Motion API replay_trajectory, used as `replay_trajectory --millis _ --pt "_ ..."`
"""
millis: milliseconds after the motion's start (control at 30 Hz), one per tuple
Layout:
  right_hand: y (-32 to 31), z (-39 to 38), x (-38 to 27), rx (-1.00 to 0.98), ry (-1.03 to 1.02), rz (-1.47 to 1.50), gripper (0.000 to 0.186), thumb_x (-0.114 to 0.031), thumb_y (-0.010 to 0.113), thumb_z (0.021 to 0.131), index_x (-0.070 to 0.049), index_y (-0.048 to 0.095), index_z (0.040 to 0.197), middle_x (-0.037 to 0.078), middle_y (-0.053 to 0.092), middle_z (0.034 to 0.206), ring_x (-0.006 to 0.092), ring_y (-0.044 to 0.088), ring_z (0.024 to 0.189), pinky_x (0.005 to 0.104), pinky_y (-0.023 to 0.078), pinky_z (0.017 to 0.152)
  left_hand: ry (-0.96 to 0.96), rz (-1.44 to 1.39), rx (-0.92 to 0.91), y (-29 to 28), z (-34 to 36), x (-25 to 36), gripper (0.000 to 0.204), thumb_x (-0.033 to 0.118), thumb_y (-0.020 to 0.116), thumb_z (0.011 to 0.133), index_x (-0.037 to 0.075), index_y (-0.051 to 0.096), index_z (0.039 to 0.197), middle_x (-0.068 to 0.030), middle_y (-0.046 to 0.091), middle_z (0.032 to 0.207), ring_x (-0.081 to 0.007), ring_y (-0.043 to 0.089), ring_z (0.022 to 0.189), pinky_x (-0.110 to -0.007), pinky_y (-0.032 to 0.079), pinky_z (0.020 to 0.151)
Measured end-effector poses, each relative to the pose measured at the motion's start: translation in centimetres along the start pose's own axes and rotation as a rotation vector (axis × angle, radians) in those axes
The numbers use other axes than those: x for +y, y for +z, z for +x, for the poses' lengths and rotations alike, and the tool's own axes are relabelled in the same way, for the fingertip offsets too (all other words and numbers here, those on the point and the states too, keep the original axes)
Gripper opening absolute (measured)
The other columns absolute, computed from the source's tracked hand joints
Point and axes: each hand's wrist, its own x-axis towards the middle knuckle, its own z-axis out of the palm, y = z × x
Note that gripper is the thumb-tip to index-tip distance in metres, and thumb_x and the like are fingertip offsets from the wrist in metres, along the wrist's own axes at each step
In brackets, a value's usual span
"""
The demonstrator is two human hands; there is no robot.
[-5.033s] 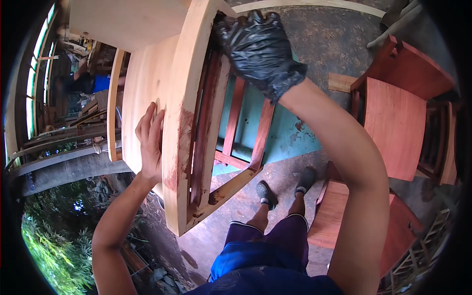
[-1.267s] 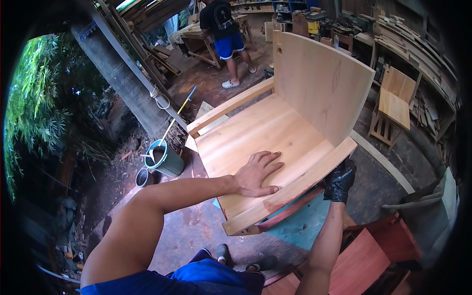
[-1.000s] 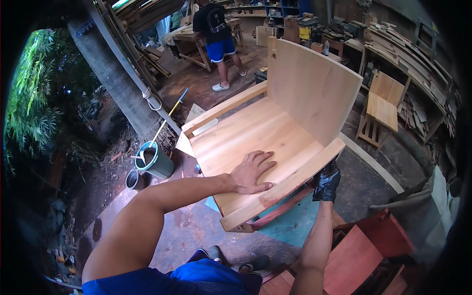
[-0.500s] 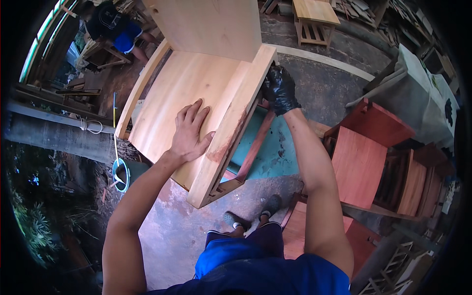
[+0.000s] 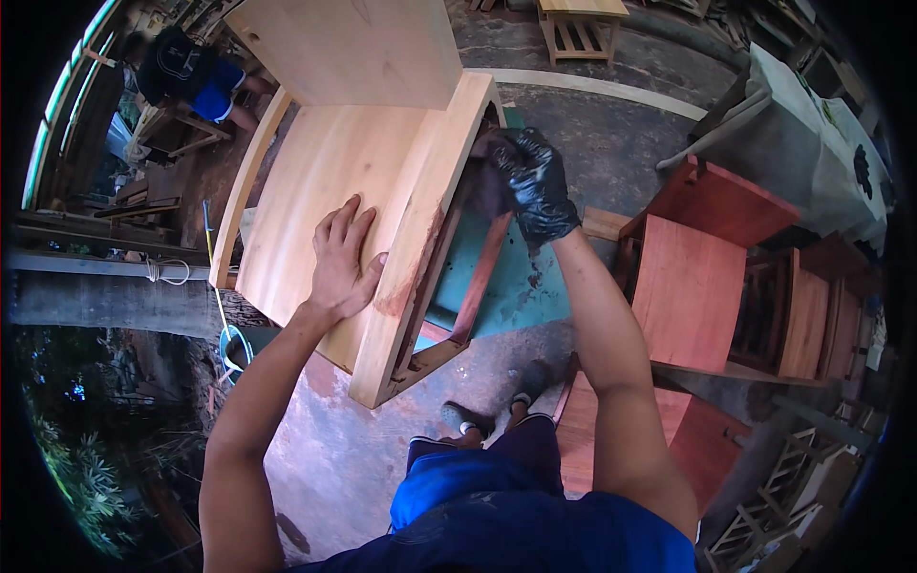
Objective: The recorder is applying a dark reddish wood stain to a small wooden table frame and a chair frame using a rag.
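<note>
A large chair of pale, bare wood lies in front of me, its wide seat facing up and its back at the far end. My left hand rests flat on the seat with the fingers spread, beside the near side rail, which has reddish stain smeared on it. My right hand wears a black glove and presses a dark cloth against the inner face of that rail, near its far end. The reddish under-frame shows below the rail.
Red-stained wooden chairs stand close on my right. A teal sheet lies on the concrete floor under the chair. A bucket sits at the left, a person in blue shorts works at the far left, and a pale stool stands beyond.
My gloved right hand has moved from the near end of the side rail toward its far end. My left hand stays flat on the seat. My view has swung down over the chair.
</note>
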Motion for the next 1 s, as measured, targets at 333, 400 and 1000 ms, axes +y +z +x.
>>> replay_trajectory --millis 333,400,1000 --pt "5.8 4.3 3.5 0.326 0.233 -0.539 0.033 -0.029 0.077 0.08 -0.004 0.065 0.099 0.02 0.068 0.098 0.0428 0.067 0.095 0.0484 0.052 0.081 -0.005 0.034 0.044 -0.9 -0.7 -0.8 0.07 0.044 0.061 0.089 0.003 0.049 0.145 -0.0246 0.036 0.156 -0.0469 0.035 0.137 -0.057 0.028 0.116" --pt "4.8 3.6 7.2 0.415 0.257 -0.463 0.037 -0.03 0.079 0.08 -0.005 0.067 0.105 0.019 0.07 0.104 0.0376 0.068 0.098 0.0446 0.052 0.085 0.0 0.029 0.026 -0.2 -0.2 0.1 0.072 0.046 0.061 0.089 0.003 0.049 0.144 -0.0252 0.037 0.155 -0.0468 0.035 0.137 -0.057 0.029 0.116" --pt "5.4 2.2 8.8 0.565 0.207 0.288 0.017 -0.018 0.058 0.097 -0.002 0.057 0.093 0.008 0.059 0.092 0.0204 0.058 0.091 0.0423 0.05 0.082 -0.083 -0.107 0.01 -1.1 -0.7 0.8 0.078 0.061 0.054 0.093 0.006 0.048 0.148 -0.0228 0.034 0.158 -0.0453 0.031 0.143 -0.057 0.026 0.119"
